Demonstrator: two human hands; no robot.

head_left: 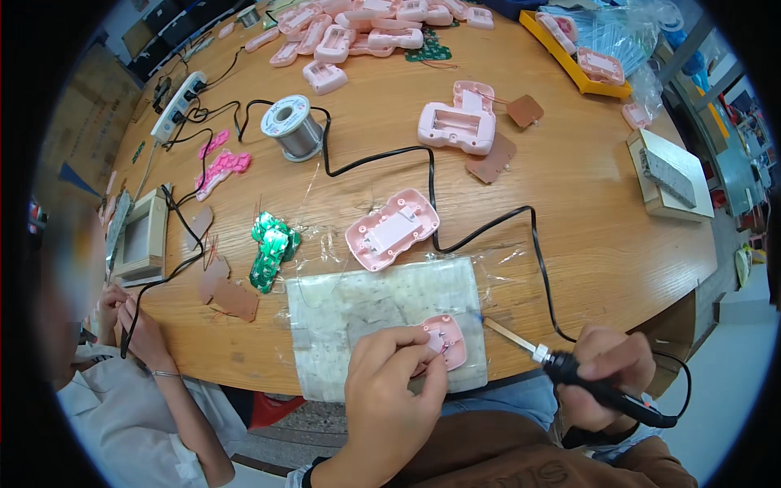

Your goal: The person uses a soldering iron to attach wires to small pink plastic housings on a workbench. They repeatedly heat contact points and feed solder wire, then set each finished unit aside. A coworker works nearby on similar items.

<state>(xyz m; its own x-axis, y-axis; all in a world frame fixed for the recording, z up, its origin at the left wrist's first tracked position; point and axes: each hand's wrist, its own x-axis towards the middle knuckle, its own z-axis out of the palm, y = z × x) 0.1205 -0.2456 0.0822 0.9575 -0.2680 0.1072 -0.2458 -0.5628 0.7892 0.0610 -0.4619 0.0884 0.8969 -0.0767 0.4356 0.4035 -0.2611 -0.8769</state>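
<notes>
My left hand (394, 386) pinches a small pink plastic shell (455, 351) by its left side, low over a worn, whitish mat (333, 325). Its fingers cover part of the shell's inside. To the right, my right hand (610, 370) grips the black handle of a soldering iron (561, 368). The iron's tip points up and left toward the mat's right edge, apart from the shell. Just beyond the mat lies a larger pink housing half (370, 254), its inner side up. Left of that housing are shiny green circuit boards (272, 252).
A black cord (533, 244) winds across the wooden table. Farther back stand a solder wire spool (303, 140), a power strip (175, 110), a pile of pink housings (333, 45) and a yellow tray (569, 65). A wooden block (667, 179) lies right. A co-worker's hands (138, 325) are at left.
</notes>
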